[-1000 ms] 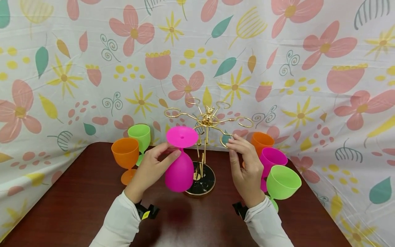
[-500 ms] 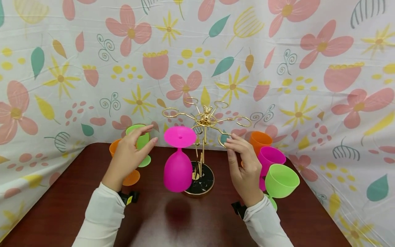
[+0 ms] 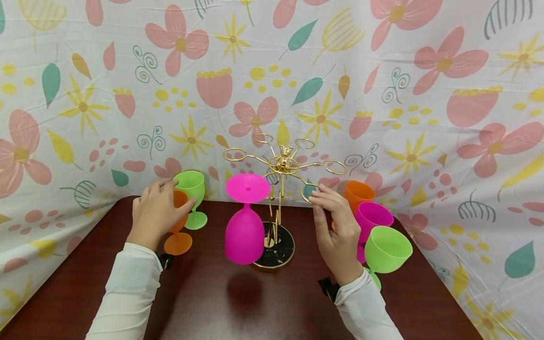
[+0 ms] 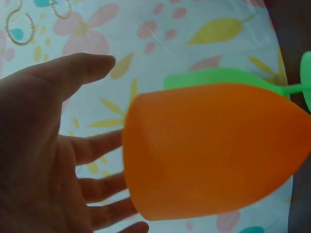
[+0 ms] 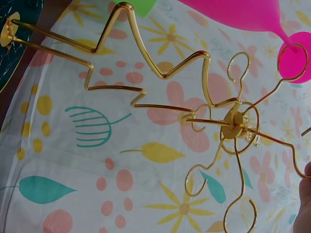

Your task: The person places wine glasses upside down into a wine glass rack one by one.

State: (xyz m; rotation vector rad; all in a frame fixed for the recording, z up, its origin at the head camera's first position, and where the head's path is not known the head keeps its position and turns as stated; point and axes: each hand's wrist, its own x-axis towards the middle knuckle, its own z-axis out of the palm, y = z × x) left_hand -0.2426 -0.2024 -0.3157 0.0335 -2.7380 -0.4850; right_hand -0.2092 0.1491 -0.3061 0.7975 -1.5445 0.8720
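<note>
My left hand (image 3: 155, 212) is at an orange goblet (image 3: 178, 243), which stands upright on the table. In the left wrist view the fingers reach behind the bowl of the orange goblet (image 4: 214, 155), and the thumb is raised apart from it. A magenta goblet (image 3: 244, 236) hangs upside down from a ring of the gold goblet rack (image 3: 284, 165), its foot above the ring. My right hand (image 3: 337, 231) holds the near right ring of the rack at its fingertips; in the right wrist view only a sliver of the fingers (image 5: 305, 199) shows.
A green goblet (image 3: 191, 186) stands behind the orange one. At the right stand another orange goblet (image 3: 359, 193), a magenta goblet (image 3: 374, 215) and a green goblet (image 3: 387, 250). The rack's round black base (image 3: 276, 255) rests on the dark table (image 3: 204, 302), before a flowered cloth (image 3: 255, 61).
My left hand has let go of the hanging magenta goblet and moved left to the orange goblet. The right hand has stayed at the rack's ring.
</note>
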